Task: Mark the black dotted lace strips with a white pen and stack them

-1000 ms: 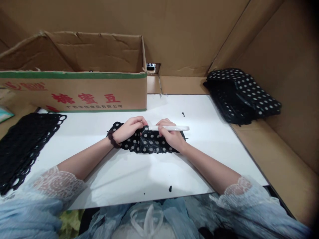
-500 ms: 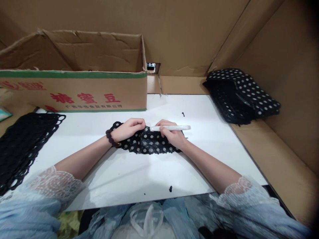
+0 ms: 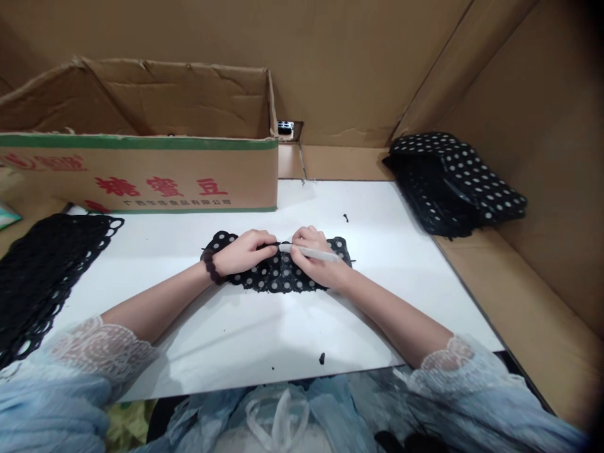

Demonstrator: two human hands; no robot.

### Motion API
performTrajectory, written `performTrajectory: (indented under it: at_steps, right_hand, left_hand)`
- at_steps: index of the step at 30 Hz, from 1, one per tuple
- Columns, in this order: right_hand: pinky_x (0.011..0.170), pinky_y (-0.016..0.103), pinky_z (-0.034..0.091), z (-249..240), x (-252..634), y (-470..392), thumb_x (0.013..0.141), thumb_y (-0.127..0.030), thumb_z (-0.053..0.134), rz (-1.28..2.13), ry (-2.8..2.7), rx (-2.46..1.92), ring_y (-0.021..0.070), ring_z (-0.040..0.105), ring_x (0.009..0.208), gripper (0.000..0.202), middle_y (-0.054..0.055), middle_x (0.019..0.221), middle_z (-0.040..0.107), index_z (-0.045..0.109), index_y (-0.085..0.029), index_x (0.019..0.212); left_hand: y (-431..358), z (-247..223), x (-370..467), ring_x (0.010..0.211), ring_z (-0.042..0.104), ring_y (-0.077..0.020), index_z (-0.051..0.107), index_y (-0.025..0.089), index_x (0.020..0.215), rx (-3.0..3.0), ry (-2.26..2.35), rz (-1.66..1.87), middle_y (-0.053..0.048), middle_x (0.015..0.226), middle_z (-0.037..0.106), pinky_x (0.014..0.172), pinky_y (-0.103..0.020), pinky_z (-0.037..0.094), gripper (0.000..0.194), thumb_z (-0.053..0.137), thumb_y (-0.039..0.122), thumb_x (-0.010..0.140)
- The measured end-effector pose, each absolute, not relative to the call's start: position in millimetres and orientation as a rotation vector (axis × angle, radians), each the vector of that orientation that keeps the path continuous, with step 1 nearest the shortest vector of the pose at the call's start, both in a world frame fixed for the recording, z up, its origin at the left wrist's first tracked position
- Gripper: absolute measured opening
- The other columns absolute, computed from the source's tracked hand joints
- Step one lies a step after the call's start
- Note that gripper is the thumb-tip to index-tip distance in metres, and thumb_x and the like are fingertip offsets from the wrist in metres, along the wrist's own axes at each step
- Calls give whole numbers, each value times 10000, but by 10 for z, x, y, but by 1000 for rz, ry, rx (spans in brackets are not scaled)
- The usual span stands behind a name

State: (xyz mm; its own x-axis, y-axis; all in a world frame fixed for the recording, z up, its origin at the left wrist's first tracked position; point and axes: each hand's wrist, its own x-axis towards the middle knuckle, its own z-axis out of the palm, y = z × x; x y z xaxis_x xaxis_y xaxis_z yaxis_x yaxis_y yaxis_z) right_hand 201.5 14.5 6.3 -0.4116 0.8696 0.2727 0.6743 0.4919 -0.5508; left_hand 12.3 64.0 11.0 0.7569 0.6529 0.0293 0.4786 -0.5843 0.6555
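Note:
A black piece with pale dots and a scalloped edge (image 3: 278,283) lies flat on the white tabletop in front of me. At its upper edge my left hand (image 3: 245,253) is closed, thumb against fingers, pinching the piece. Close beside it, my right hand (image 3: 318,257) grips a white pen-shaped tool (image 3: 314,253). The tool's tip points left, at the upper edge near my left fingertips, and its kind is unclear. Both palms hide parts of the dotted piece.
An open cardboard box (image 3: 189,170) stands at the back left. Black openwork pieces (image 3: 42,270) lie at the left. Stacked dotted black pieces (image 3: 457,182) rest at the right against the cardboard wall (image 3: 533,126). Small black scraps (image 3: 321,358) dot the white tabletop (image 3: 255,340).
My right hand has shifted slightly left, and the tool has tilted, its rear end now lower and further left. My left fingertips have moved slightly right along the dotted piece.

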Motion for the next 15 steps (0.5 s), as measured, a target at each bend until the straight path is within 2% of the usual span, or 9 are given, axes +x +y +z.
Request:
performTrajectory:
  at_steps: [5, 9, 12, 15]
  right_hand:
    - [711, 315, 300, 10, 1941, 158, 839, -217, 333, 203, -2261, -1360, 174, 394, 799, 279, 66, 808, 497, 500, -176, 619]
    - [742, 335, 291, 54, 1924, 178, 831, -204, 334, 129, -2205, -1412, 191, 397, 827, 269, 77, 818, 501, 523, -177, 641]
    - [747, 337, 305, 122, 1980, 188, 826, -219, 349, 234, -2151, -1393, 181, 409, 817, 276, 62, 803, 507, 514, -178, 610]
    - [774, 331, 331, 155, 2095, 215, 816, -212, 361, 514, -2130, -1309, 160, 433, 806, 308, 29, 782, 523, 498, -183, 541]
  left_hand:
    - [623, 124, 114, 661, 425, -141, 434, 172, 624, 2291, 830, 347, 9, 639, 432, 671, -263, 341, 231, 370, 297, 808]
    - [661, 154, 89, 682, 402, -136, 419, 172, 638, 2183, 800, 372, 16, 658, 409, 686, -248, 341, 273, 358, 366, 821]
    - [684, 155, 90, 691, 401, -138, 444, 171, 696, 2140, 793, 340, 16, 676, 423, 676, -243, 344, 295, 329, 408, 831]
    - [679, 140, 107, 675, 403, -132, 428, 172, 700, 2146, 831, 340, 20, 677, 426, 660, -241, 340, 295, 316, 408, 839]
